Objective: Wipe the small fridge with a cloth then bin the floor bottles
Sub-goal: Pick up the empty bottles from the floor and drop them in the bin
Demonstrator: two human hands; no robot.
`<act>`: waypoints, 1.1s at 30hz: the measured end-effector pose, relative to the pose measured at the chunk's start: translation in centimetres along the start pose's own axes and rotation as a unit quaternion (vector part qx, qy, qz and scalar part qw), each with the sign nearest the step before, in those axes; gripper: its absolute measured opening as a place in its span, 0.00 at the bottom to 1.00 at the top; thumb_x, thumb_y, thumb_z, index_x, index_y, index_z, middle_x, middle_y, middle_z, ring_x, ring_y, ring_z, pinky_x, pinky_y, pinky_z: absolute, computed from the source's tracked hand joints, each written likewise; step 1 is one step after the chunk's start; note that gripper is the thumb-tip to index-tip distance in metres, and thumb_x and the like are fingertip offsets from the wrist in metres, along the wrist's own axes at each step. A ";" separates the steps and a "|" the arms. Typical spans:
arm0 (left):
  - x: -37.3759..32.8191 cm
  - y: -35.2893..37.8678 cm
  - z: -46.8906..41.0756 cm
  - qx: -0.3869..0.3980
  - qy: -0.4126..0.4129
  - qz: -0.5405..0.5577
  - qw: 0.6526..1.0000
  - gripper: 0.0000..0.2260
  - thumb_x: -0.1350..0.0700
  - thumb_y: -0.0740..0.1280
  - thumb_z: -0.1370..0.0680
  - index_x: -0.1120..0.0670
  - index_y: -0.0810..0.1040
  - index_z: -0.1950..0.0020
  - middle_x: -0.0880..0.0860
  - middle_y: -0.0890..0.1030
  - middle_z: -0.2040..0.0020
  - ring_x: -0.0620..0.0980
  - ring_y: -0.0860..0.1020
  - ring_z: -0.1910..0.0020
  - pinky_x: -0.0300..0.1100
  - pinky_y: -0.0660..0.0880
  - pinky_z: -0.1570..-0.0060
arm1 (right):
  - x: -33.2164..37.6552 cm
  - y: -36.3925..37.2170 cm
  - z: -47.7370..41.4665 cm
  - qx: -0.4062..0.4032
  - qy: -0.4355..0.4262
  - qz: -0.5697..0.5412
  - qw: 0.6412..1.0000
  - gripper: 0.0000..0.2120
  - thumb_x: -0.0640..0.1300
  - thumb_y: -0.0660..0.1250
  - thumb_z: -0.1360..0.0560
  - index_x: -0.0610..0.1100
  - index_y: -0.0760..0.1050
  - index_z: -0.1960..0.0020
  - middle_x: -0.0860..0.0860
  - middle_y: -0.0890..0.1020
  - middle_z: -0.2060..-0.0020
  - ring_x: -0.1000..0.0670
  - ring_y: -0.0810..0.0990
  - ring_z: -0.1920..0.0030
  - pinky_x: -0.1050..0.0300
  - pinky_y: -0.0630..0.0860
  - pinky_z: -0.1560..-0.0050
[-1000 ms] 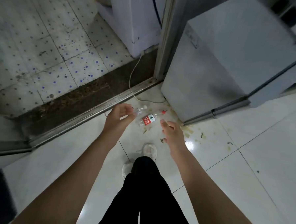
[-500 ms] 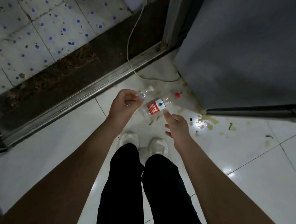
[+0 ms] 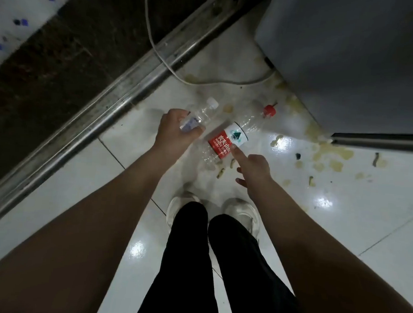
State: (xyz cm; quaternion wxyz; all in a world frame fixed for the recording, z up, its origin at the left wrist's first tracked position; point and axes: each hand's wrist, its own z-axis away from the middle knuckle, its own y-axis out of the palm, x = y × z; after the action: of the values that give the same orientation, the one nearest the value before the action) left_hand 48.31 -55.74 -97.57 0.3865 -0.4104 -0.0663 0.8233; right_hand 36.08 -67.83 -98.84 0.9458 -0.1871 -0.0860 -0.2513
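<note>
Two clear plastic bottles lie on the white tiled floor beside the small grey fridge. My left hand grips the white-capped bottle round its body, fingers curled over its pale label. The red-capped bottle, with a red and white label, lies diagonally just to the right. My right hand reaches toward it, its extended forefinger touching the label's lower edge, the other fingers loosely spread.
A metal door track runs diagonally across the floor at left, with dark sill beyond. A white cable loops over the track toward the fridge. Yellowish spills and crumbs dot the tiles at right. My shoes stand just below the bottles.
I have bent lower, so the bottles look nearer. My left hand has closed round the white-capped bottle. My right forefinger has come to touch the red-capped bottle's label.
</note>
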 end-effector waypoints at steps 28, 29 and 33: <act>2.7 -0.4 -1.8 0.049 0.006 -0.119 0.992 0.32 0.36 0.73 0.42 0.57 0.79 0.47 0.54 0.81 0.52 0.50 0.81 0.56 0.45 0.79 0.56 | -1.0 0.5 0.3 -0.057 -0.034 -0.156 0.986 0.12 0.50 0.74 0.32 0.45 0.74 0.59 0.48 0.81 0.61 0.47 0.83 0.59 0.51 0.81 0.54; 1.9 -1.0 -0.7 0.050 0.002 -0.110 0.993 0.29 0.39 0.74 0.39 0.57 0.79 0.48 0.52 0.81 0.54 0.48 0.80 0.58 0.41 0.78 0.58 | -1.0 -0.2 1.9 -0.054 -0.042 -0.167 0.984 0.11 0.50 0.73 0.31 0.44 0.75 0.57 0.47 0.81 0.61 0.47 0.82 0.59 0.52 0.81 0.56; -1.5 -3.2 4.7 0.058 0.010 -0.071 0.996 0.12 0.47 0.75 0.32 0.51 0.77 0.57 0.45 0.78 0.63 0.40 0.77 0.67 0.33 0.73 0.68 | -1.1 -3.2 8.6 -0.053 -0.077 -0.189 0.978 0.12 0.50 0.71 0.29 0.43 0.75 0.53 0.47 0.82 0.59 0.47 0.83 0.59 0.56 0.79 0.60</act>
State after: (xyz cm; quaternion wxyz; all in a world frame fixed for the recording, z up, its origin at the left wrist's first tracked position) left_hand 47.29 -53.53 -92.19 0.4679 -0.3898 -0.0440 0.7920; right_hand 32.90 -66.53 -90.28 0.8607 -0.2357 -0.1790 -0.4143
